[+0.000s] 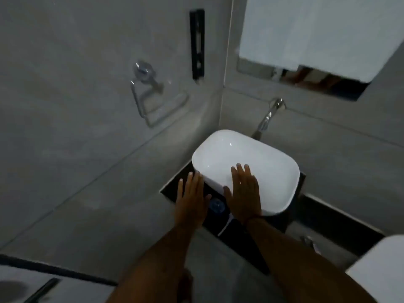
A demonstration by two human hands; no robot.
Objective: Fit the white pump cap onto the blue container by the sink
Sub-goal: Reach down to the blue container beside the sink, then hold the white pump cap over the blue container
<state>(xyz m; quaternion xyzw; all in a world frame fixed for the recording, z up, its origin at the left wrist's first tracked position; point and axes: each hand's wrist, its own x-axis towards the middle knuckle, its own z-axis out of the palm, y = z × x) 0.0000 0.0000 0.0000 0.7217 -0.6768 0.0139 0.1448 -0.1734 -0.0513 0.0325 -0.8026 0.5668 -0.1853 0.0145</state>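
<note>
The blue container [217,206] stands on the dark counter [175,185] just in front of the white sink basin [262,158], seen from above between my two hands. A white piece [227,225], perhaps the pump cap with its tube, lies on the counter under my right wrist, mostly hidden. My left hand [192,199] is flat with fingers spread, left of the container. My right hand [243,194] is also flat and spread, over the basin's front rim, right of the container. Neither hand holds anything.
A chrome tap [267,118] juts from the back wall above the basin. A chrome ring holder [153,99] and a black bracket [197,43] hang on the left wall. A white towel [306,33] hangs top right. A white fixture [380,272] sits at bottom right.
</note>
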